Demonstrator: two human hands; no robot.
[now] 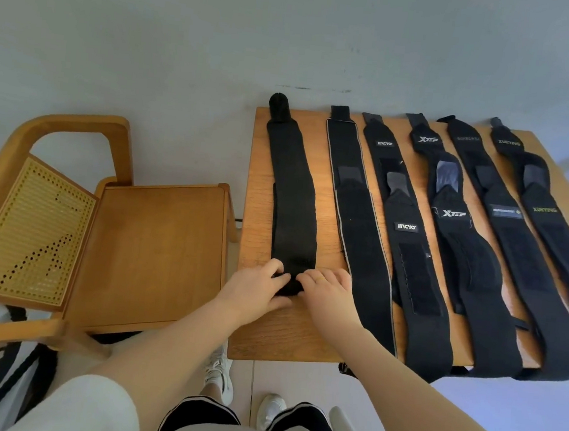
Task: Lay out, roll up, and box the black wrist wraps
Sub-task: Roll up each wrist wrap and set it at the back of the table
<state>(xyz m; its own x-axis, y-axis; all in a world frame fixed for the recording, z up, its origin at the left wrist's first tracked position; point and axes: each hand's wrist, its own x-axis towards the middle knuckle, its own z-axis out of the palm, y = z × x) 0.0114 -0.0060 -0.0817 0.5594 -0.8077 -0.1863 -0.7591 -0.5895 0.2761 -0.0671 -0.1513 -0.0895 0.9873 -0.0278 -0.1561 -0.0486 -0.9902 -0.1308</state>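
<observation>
- Left grip: fingers curled over the near end of the plain black wrap, pinching the small roll started there.
- Right grip: fingers bent down onto the same rolled end from the other side, fingertips touching the roll; a ring shows on one finger.
- Plain black wrap: lies lengthwise on the tabletop, leftmost of the row, far end hanging just past the tabletop's far edge.
- To the right of the plain black wrap, in order: grey-edged wrap, MACYO wrap, XTEP wrap, wrap with a grey label, XUEYING wrap. All flat, side by side, near ends drooping over the tabletop's near edge.
- Left of the tabletop: wooden chair with cane back, just beside it.
- Below the tabletop's near edge: white shoes on the floor.
</observation>
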